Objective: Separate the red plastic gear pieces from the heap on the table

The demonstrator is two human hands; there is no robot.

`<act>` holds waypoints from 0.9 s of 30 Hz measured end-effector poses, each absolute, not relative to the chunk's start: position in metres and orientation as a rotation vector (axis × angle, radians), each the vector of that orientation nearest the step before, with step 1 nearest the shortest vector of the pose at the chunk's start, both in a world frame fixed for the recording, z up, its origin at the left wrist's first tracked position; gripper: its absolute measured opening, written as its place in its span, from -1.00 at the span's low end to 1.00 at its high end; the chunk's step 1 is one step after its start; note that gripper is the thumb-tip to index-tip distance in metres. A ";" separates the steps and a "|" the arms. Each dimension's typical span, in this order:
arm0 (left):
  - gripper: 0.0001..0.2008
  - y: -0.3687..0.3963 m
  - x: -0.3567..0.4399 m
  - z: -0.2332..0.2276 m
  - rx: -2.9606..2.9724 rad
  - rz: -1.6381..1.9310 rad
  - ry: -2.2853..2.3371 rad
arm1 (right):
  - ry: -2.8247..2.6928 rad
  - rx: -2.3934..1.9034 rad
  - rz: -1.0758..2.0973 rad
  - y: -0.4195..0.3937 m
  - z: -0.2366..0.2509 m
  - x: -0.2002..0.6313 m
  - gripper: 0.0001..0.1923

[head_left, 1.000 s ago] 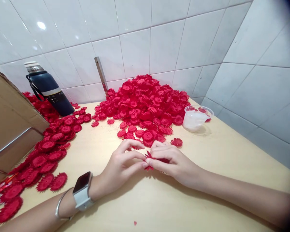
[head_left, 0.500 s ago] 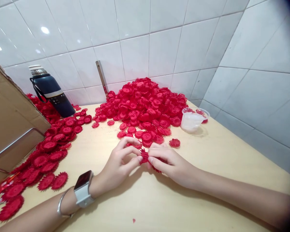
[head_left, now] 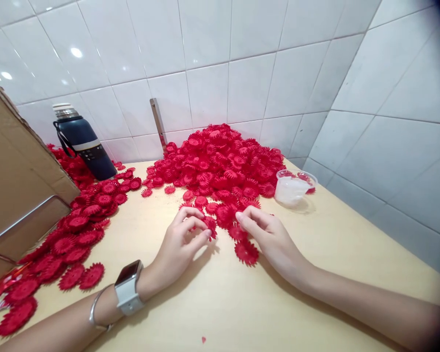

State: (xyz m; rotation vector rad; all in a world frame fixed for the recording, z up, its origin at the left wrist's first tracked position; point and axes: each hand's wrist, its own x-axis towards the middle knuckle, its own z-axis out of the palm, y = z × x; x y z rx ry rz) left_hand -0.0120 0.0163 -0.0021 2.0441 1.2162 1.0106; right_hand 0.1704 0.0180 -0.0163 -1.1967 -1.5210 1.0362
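My left hand (head_left: 179, 244), with a watch and a bangle at the wrist, pinches a small red paper flower (head_left: 209, 226) between thumb and fingers. My right hand (head_left: 273, 239) rests on the table with its fingers slightly apart, its fingertips touching red flowers at the near edge of the big pile (head_left: 220, 166). One loose red flower (head_left: 246, 252) lies flat on the wooden table (head_left: 242, 303) just under my right hand.
A clear plastic cup (head_left: 291, 188) stands to the right of the pile. A dark blue bottle (head_left: 82, 144) is at the back left. More red flowers (head_left: 77, 234) spread along the left beside a cardboard box (head_left: 18, 181). White tiled walls close the corner.
My hands have come apart and moved toward the pile. The flower held between both hands is now split: one lies on the table, one stays in my left fingers.
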 end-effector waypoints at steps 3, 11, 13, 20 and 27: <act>-0.90 0.015 -0.011 -0.003 2.102 0.991 1.199 | -1.546 -1.134 1.184 0.015 -0.013 0.170 -0.68; -0.95 0.012 -0.011 -0.004 2.229 0.858 1.068 | -2.159 -1.021 0.886 0.013 -0.008 0.166 -0.80; -0.95 0.012 -0.011 -0.005 2.224 0.880 1.091 | -2.136 -1.016 0.935 0.013 -0.009 0.166 -0.77; -0.87 0.016 -0.011 -0.005 2.137 0.986 1.198 | -1.853 -1.070 1.095 0.014 -0.013 0.170 -0.84; -0.87 0.011 -0.012 -0.002 2.193 0.885 1.109 | -1.985 -1.034 1.057 0.013 -0.009 0.169 -0.87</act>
